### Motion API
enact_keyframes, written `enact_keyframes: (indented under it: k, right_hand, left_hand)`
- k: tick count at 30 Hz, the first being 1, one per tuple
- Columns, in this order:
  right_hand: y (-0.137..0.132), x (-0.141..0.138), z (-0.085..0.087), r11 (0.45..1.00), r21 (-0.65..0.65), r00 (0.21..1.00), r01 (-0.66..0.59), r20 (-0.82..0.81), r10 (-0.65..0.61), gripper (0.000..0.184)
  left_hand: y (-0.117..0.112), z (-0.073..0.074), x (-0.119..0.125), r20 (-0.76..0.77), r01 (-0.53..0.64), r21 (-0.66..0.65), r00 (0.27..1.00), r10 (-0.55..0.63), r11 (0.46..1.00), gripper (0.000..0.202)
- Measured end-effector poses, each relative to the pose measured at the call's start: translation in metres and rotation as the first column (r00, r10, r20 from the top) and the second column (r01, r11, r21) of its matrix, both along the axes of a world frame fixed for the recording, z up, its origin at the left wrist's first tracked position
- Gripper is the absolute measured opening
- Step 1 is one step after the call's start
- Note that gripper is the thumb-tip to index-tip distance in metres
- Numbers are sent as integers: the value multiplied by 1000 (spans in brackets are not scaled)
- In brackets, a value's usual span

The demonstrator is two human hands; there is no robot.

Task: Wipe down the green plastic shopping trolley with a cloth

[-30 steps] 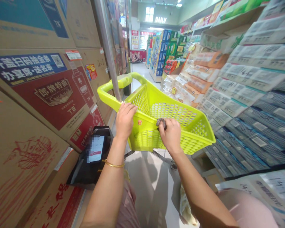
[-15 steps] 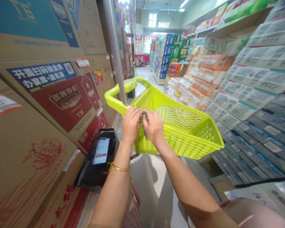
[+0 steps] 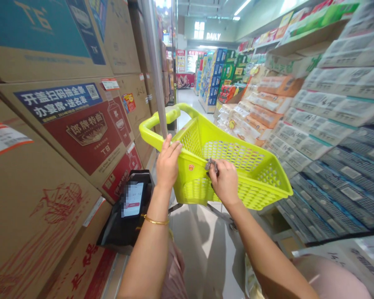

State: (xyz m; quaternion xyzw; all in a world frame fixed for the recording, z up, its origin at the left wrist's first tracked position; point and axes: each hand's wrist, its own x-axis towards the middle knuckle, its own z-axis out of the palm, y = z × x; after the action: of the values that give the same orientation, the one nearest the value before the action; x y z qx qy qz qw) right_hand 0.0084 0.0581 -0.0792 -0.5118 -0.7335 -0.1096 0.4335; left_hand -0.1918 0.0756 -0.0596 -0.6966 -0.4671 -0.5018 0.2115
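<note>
A yellow-green plastic shopping cart (image 3: 193,189) with perforated basket walls stands before me, its handle loop at the far left. My left hand (image 3: 168,164) holds the near corner of the rim, fingers laid over the edge; its thumb is hidden. Farther right along the same rim, my right hand (image 3: 226,180) is closed around a crumpled grey rag (image 3: 210,165). The rag touches the top edge of the basket. A small orange sticker (image 3: 191,167) shows on the cart wall between the two hands.
Cardboard cartons (image 3: 87,128) are stacked along the left. A phone (image 3: 133,200) lies on a black bag (image 3: 115,230) beside my left forearm. A metal pole (image 3: 157,70) rises behind the cart handle. Packaged paper goods (image 3: 327,112) line the right side, and an aisle floor (image 3: 188,97) runs ahead.
My right hand has moved right along the rim with the rag, away from my left hand. My left hand has shifted slightly, and the sticker has come into view.
</note>
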Motion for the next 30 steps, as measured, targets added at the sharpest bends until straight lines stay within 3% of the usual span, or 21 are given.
enact_keyframes:
  k: [6,11,19,26,30]
  right_hand:
    - [11,-64,26,988,15,969,-155,-190,155,27]
    - [20,-99,42,983,32,954,-180,-236,182,33]
    - [19,-68,21,989,52,990,-137,-12,137,31]
    - [5,-25,5,999,32,998,-41,40,39,30]
    - [-3,-16,4,1000,19,999,-13,30,12,29]
  left_hand:
    - [-1,-1,6,55,17,-3,998,-17,1000,30]
    - [-2,-3,7,61,2,-8,998,-2,1000,28]
    - [-4,-3,8,4,-27,-15,1000,27,1000,29]
    - [-6,-3,15,-20,-99,20,995,99,995,29]
    - [-9,-2,26,-56,-105,32,993,106,994,28]
